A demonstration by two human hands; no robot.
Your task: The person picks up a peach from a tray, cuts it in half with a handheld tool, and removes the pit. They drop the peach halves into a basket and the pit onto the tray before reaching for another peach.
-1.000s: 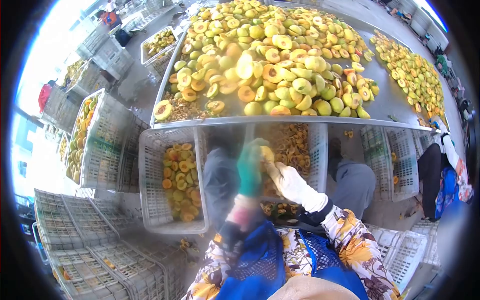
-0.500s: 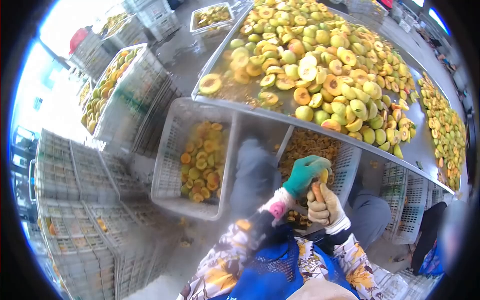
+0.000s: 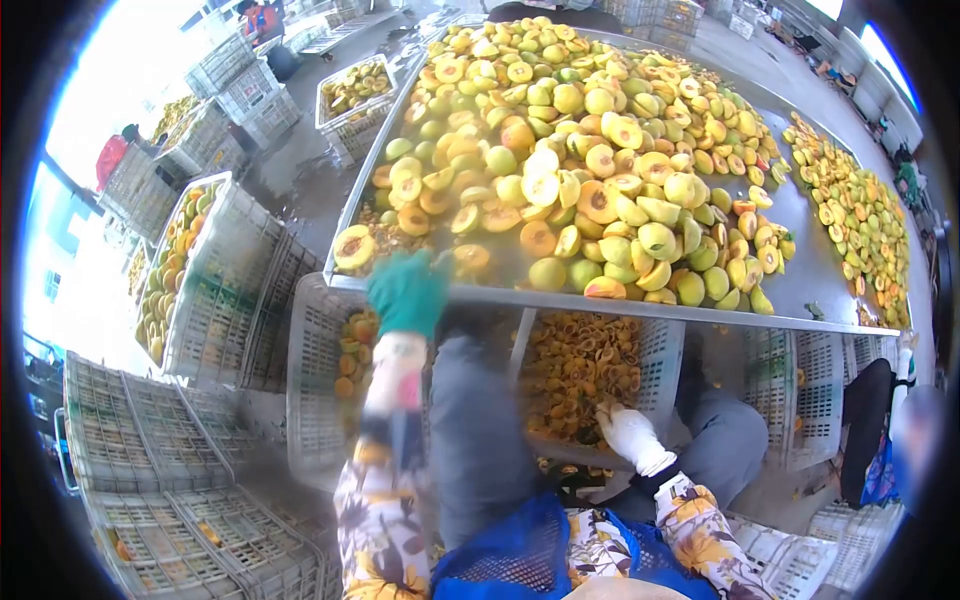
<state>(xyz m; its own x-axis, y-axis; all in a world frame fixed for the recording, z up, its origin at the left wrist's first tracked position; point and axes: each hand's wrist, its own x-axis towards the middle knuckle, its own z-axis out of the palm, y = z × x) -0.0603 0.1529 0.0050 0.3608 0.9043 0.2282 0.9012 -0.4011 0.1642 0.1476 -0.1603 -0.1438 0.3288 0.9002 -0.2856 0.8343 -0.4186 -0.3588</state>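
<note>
My left hand [image 3: 408, 292], in a green glove and smeared by motion, is over the near left edge of the metal table [image 3: 560, 302], beside a cut fruit half [image 3: 354, 247]. Whether it holds anything is unclear. My right hand [image 3: 632, 438], in a whitish glove, is low over the near side of a crate [image 3: 660, 370] of brown-orange scraps [image 3: 585, 365]. Its fingers look curled together, and what they hold is hidden. Halved yellow-green fruit [image 3: 600, 190] lies heaped on the table. Left of my knee, a crate [image 3: 310, 400] holds fruit pieces [image 3: 352, 360], partly behind my left arm.
Stacked crates [image 3: 150, 430] stand at the left, with a fruit-filled crate [image 3: 215, 290] behind them. Another fruit crate [image 3: 357, 115] is beyond the table's left side. More crates [image 3: 800, 390] are under the table at right. A person [image 3: 262, 22] is in the far left background.
My left hand has moved left and up, away from my right hand, to the table edge. My right hand has dropped slightly; the handle seen in it before is hidden. The view has shifted.
</note>
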